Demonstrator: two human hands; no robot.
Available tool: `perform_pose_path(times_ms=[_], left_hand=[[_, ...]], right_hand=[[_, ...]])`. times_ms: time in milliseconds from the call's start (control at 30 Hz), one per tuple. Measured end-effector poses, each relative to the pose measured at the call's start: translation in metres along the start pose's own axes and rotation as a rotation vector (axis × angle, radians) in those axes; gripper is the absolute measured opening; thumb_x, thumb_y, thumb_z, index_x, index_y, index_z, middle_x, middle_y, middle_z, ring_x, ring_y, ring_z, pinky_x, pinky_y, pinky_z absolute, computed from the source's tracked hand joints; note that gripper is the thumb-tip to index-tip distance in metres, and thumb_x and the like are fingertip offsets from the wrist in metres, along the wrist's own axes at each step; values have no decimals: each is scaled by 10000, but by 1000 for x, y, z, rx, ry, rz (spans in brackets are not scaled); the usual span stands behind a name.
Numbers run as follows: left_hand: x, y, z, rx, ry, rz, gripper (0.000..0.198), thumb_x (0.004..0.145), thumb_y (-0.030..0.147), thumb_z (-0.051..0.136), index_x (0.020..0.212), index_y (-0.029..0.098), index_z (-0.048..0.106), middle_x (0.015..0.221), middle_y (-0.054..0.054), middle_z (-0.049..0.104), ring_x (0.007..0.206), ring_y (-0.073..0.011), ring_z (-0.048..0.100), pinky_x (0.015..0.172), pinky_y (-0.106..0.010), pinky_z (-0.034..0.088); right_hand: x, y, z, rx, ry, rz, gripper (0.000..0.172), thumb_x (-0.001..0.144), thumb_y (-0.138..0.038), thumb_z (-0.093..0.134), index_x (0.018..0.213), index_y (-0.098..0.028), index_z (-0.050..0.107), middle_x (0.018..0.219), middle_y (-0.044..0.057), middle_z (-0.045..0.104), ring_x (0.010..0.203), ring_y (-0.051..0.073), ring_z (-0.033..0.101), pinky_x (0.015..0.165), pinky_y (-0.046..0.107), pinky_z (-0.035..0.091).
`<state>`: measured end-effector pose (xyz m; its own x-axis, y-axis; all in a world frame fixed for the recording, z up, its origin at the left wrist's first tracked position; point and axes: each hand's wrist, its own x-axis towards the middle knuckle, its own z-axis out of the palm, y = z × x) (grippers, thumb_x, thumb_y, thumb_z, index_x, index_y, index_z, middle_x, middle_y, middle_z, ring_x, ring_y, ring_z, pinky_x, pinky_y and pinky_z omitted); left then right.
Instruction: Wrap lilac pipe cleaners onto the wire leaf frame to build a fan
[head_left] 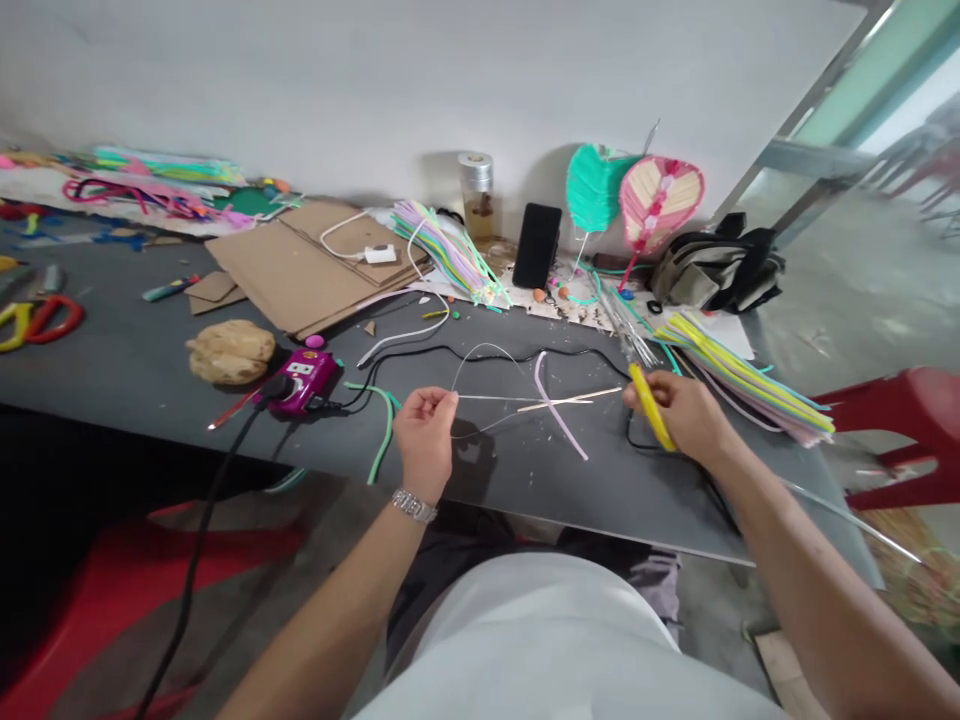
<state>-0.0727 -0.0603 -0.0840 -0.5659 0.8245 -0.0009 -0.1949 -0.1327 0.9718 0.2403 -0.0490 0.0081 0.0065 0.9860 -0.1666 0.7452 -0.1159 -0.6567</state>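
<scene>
The left hand (424, 441) pinches a thin wire (487, 348) between thumb and fingertips, a narrow grip that lifts the wire's end just above the table. The wire arcs out to the far side of the hand and back, perhaps so its curve stays clear of the surface. A straight pale strand (540, 399) runs from near the left hand toward the right, though I cannot tell if it joins the wire. The right hand (682, 417) closes around a flat yellow strip (652, 407), holding it tilted upright at the right of the work area, with the fingers partly hiding its lower end.

Between the hands, a pink strip (554, 405) lies across the dark table (135, 345), and a black cord (525, 352) runs along the far side. The cord from a purple unit (300, 381) trails off the near left edge, leaving the middle free for working.

Cardboard sheets (300, 265) lie far left of center. Along the far wall stand a phone (537, 245), propped upright, and a jar (478, 195). Two leaf-shaped woven pieces (660, 203) lean there too, and bundles of pastel strips (742, 375) sit within reach at the right.
</scene>
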Motion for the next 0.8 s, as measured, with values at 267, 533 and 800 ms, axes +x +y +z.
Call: perform_pose_path(times_ms=[267,533,800], left_hand=[[-1,8,-3,120,-2,118,161,731,267,765,739,172,635,627,43,563,576,-93,493,572,-220,419],[0,8,-15,12,-74,-4,253,720,345,854,839,155,736,660,7,649,575,-90,540,548,-215,425],[-6,15,-16,-132,-100,-102,238,691,315,861,837,172,739,702,0,673,616,-91,567,578,-219,438]], right_hand=[[41,-2,54,-740,91,44,411,945,-523,521,1091,-177,689,948,156,773,907,314,731,716,344,445],[37,-13,69,-724,182,-168,231,960,-332,570,977,-169,732,1061,174,729,1009,299,677,759,334,446],[36,-44,109,-145,6,-289,161,842,-285,603,762,-199,712,808,56,739,744,195,659,694,290,442]])
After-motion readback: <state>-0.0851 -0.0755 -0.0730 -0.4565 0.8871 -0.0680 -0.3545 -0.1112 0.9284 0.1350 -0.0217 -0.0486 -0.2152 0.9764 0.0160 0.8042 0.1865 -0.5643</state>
